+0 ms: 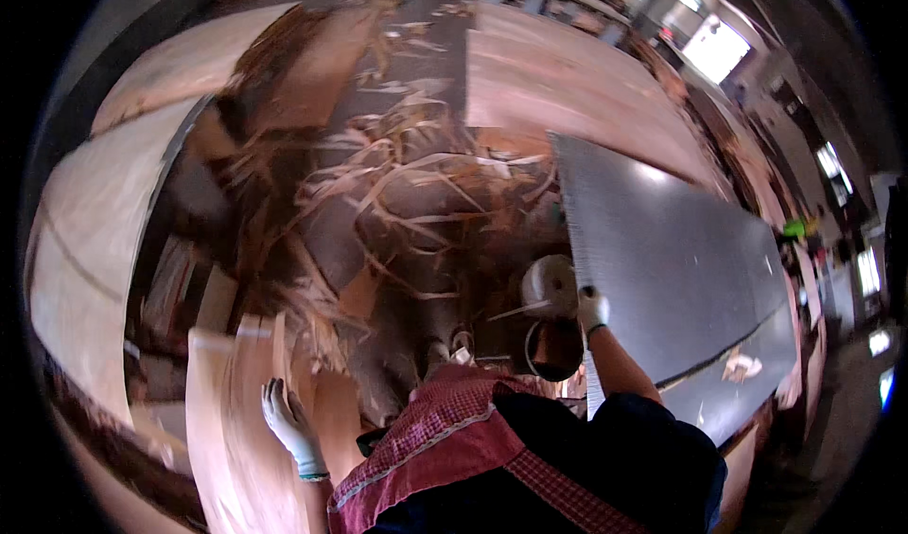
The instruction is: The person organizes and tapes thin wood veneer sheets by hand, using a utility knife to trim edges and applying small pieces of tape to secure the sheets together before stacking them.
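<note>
- Left hand (288,425), lower left of the frame: in a pale glove with a green cuff edge, open, with the fingers extended together and pointing up the frame.
- Thin wood sheets (213,411), lower left: light tan, standing close together in long curved layers right beside the left hand; whether the glove touches them is unclear.
- Right hand (594,309), right of centre: also in a pale glove, at the left edge of the grey desk; the fingers are partly hidden and blurred, so whether they grip anything cannot be told.
- Grey desk (672,241), right side of the frame: a broad, smooth top that catches a bright reflection near its upper edge, with a small torn pale scrap (742,367) toward its lower right.
- Just left of the right hand: a rounded white container (549,283), and below it a dark-rimmed round bucket (554,350).
- Upper centre: a loose tangle of wood strips (407,170) over the dark floor.
- Upper right: a wide pinkish wood stack (577,70).
- Far left: a large pale sheet (95,241) with a dark edge.
- Bottom centre: the wearer's red checked apron (445,439) and dark sleeve (643,449).
</note>
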Demonstrator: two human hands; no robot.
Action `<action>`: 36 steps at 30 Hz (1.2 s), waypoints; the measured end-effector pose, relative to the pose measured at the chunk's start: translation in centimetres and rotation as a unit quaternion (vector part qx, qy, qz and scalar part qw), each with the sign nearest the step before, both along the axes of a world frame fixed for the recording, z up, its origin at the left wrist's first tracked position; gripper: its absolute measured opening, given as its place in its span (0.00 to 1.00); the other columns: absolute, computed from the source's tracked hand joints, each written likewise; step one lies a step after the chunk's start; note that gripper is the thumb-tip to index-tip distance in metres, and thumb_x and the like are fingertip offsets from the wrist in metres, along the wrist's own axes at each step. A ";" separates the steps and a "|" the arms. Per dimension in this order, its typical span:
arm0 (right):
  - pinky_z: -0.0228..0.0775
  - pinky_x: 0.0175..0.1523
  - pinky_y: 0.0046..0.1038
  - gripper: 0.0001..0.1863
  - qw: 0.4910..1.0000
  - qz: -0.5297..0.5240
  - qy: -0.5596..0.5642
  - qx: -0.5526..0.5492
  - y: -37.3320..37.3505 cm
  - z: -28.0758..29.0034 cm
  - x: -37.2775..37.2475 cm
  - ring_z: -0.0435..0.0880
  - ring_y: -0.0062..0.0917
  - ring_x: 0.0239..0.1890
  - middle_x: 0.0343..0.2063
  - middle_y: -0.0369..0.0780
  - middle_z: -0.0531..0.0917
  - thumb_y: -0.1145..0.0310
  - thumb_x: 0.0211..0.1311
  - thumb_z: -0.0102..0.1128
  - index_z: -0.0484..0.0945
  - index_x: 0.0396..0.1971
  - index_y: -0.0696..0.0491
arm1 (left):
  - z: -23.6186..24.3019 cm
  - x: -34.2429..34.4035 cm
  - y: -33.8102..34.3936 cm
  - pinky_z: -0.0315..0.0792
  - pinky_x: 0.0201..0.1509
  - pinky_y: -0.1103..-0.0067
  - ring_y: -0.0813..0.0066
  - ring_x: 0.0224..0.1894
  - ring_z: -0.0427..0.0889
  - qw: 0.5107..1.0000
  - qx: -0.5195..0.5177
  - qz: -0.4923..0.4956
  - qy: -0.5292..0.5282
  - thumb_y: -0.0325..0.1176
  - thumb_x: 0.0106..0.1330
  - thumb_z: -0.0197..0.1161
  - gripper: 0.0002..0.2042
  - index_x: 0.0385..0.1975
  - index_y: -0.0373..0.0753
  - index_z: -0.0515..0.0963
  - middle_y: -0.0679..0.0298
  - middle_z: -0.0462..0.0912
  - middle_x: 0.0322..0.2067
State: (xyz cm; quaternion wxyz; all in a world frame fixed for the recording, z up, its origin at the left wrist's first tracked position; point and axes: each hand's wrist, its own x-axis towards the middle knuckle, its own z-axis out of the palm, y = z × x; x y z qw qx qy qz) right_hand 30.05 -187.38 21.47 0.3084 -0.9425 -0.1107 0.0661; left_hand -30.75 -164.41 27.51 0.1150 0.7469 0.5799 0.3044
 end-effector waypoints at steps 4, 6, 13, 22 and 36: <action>0.75 0.50 0.41 0.24 0.922 -0.363 -0.085 -0.105 -12.4 3.0 3.1 0.82 0.42 0.44 0.44 0.50 0.80 0.56 0.51 0.68 0.76 0.44 0.53 | -2.2 7.2 5.0 0.66 0.61 0.63 0.49 0.55 0.72 0.992 -0.028 -0.116 -0.047 0.31 0.65 0.50 0.16 0.49 0.29 0.74 0.48 0.77 0.49; 0.78 0.46 0.41 0.26 0.870 -0.478 -0.098 -0.073 -20.8 3.4 3.5 0.83 0.44 0.40 0.41 0.49 0.81 0.56 0.45 0.73 0.77 0.40 0.56 | -3.4 12.9 7.7 0.70 0.56 0.64 0.50 0.49 0.76 0.976 -0.004 -0.215 -0.043 0.27 0.61 0.52 0.14 0.45 0.30 0.76 0.48 0.79 0.46; 0.74 0.49 0.38 0.40 0.776 -0.591 0.065 0.211 -34.4 -5.6 -2.5 0.77 0.35 0.47 0.52 0.46 0.72 0.63 0.59 0.60 0.47 0.63 0.61 | -0.7 32.1 12.4 0.67 0.56 0.63 0.47 0.48 0.75 0.931 -0.143 -0.331 -0.060 0.27 0.62 0.53 0.12 0.43 0.32 0.76 0.48 0.78 0.44; 0.60 0.24 0.22 0.14 0.798 -0.425 0.000 0.427 -16.3 -5.3 7.4 0.66 0.15 0.22 0.23 0.31 0.69 0.69 0.57 0.57 0.69 0.43 0.50 | 3.5 50.3 21.6 0.69 0.54 0.66 0.52 0.48 0.76 0.804 -0.210 -0.556 -0.028 0.33 0.64 0.54 0.12 0.43 0.33 0.76 0.51 0.79 0.43; 0.75 0.28 0.26 0.07 0.757 -0.324 0.204 0.530 41.7 5.4 22.1 0.79 0.23 0.23 0.23 0.35 0.79 0.63 0.63 0.55 0.76 0.31 0.51 | 7.5 73.9 48.2 0.71 0.49 0.63 0.50 0.45 0.77 0.595 -0.098 -0.796 -0.051 0.41 0.65 0.56 0.19 0.48 0.33 0.70 0.47 0.79 0.38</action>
